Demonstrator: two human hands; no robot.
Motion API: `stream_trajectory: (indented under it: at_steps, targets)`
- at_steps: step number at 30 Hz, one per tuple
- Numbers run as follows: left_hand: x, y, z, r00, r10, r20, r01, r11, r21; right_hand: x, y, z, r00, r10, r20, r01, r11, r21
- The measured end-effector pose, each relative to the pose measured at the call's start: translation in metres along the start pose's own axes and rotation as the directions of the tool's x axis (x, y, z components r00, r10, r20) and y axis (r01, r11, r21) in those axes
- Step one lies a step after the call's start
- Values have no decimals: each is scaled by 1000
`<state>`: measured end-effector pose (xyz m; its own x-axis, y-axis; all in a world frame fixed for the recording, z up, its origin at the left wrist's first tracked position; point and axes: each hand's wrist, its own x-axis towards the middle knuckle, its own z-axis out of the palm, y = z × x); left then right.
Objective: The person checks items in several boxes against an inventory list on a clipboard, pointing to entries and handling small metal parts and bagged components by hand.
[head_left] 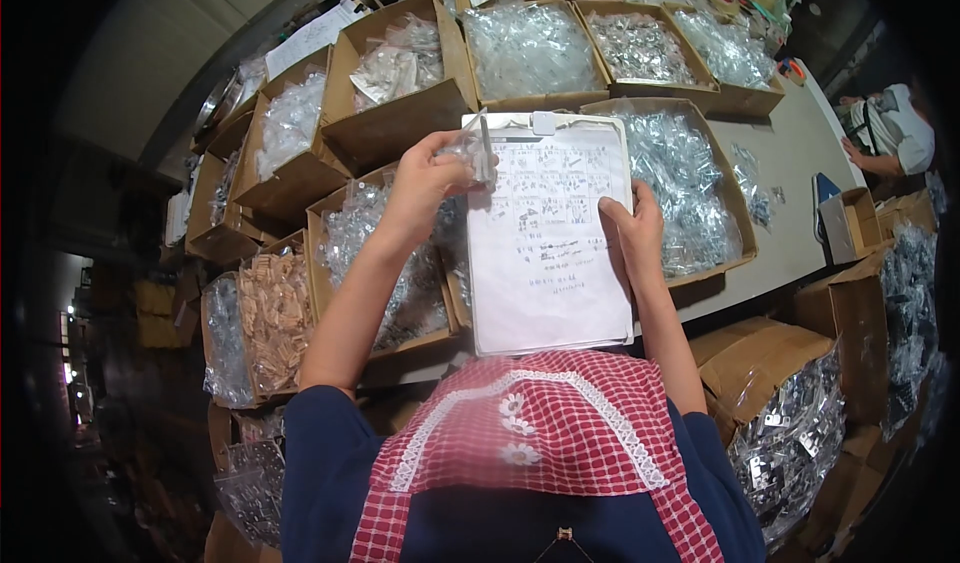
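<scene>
A white clipboard [545, 325] with a printed and handwritten sheet leans upright in front of my apron. My right hand [640, 231] grips its right edge, thumb on the paper and fingers behind the board. At the upper left corner of the board, my left hand [422, 188] pinches a small clear plastic bag [480, 159]. What the bag contains is too small to make out. Just behind the board on the right stands a cardboard box [749, 221] full of bagged metal parts.
Several open cardboard boxes [420, 123] of bagged parts surround me. Wooden dowels [277, 308] fill one at the left. Bagged metal plates [790, 443] bulge from a box at lower right. Loose bags [748, 178] lie on the table [800, 133]. Another person [890, 133] is at the far right.
</scene>
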<state>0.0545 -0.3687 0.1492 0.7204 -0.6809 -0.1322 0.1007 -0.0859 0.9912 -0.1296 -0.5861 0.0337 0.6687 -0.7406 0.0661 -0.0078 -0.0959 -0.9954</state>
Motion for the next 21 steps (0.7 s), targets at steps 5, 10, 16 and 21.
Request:
stream_trajectory:
  at_steps: [5, 10, 16, 21]
  targets:
    - [-17, -1, 3, 1000, -22, 20, 22, 999, -41, -1, 2, -1, 1000, 6, 10, -7, 997, 72]
    - [-45, -9, 2, 999, 42, -14, -43, 997, -67, 0, 6, 0, 1000, -11, 13, 10, 996, 85]
    - [-64, -29, -8, 995, 48, -89, -52, 998, -46, 0, 6, 1, 1000, 1, 12, -2, 994, 105]
    - [-71, -35, 1, 992, 80, -95, -86, 994, -61, 2, 11, 1, 1000, 5, 13, -7, 989, 147]
